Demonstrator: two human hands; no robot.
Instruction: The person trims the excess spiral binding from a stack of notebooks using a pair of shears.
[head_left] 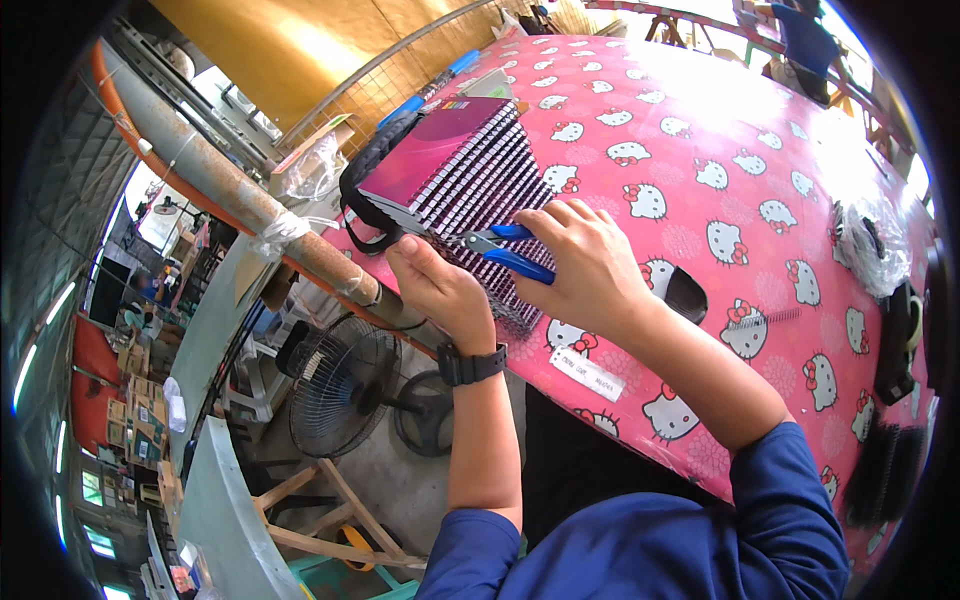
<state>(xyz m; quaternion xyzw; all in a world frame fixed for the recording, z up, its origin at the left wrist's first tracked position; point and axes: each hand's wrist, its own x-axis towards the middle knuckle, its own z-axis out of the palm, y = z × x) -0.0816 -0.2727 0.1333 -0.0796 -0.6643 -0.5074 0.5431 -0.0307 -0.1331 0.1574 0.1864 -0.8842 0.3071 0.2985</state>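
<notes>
A tall stack of spiral notebooks [435,150] with a magenta and purple top cover leans at the table's left edge, its coil spines fanned toward me. In my right hand [590,262] is a pair of cutting pliers [515,262] with blue handles, its jaws close to the coils by the stack's near corner. My left hand [445,290], with a black watch on the wrist, is closed at that same corner, thumb up. Its curled fingers hide what they pinch. A black strap-like loop [372,238] lies around the stack's left side.
The pink cat-patterned tabletop [690,235] holds a black oval object [686,296], a white label strip [586,374], a loose coil [765,318] and black coils [885,475] at right. A rusty pipe [235,190] and a fan [345,385] stand left. Another person [805,45] is far right.
</notes>
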